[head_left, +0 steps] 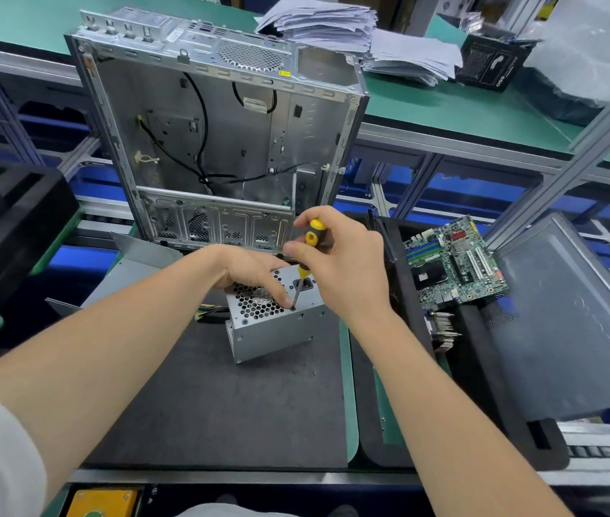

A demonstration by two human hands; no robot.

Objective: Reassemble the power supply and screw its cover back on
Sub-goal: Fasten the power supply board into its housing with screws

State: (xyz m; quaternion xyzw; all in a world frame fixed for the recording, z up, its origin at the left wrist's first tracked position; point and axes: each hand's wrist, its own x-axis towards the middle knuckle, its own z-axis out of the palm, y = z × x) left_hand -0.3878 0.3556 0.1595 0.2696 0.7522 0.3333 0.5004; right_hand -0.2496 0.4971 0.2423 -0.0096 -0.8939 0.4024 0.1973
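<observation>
The power supply (274, 318), a silver metal box with a honeycomb grille on its upper face, is sitting tilted on a dark work mat (221, 401), directly in front of an open, stripped computer case (221, 136) that is standing upright. The right hand (338, 263) is hovering over the power supply's right half and wrapping its fingers firmly around the yellow-and-black handle of a screwdriver (312, 236), which is standing nearly vertical with its tip meeting a screw hole on the upper face, near the front edge. The left hand (247, 268) is lying across the power supply's top from the left, its index finger stretching out so that the fingertip is touching the casing right beside the screwdriver tip; the other fingers are tucking under the palm, and whether they are clasping the casing cannot be told. A bundle of cables (211, 312) is trailing out of the power supply's left side. To the right of the power supply, 1 green motherboard (456, 260) is resting in a black tray (400, 278), and beyond that a dark grey side panel (572, 330) is leaning. Far behind the power supply, past the case, stacks of paper (337, 26) are lying on a green bench (456, 106).
</observation>
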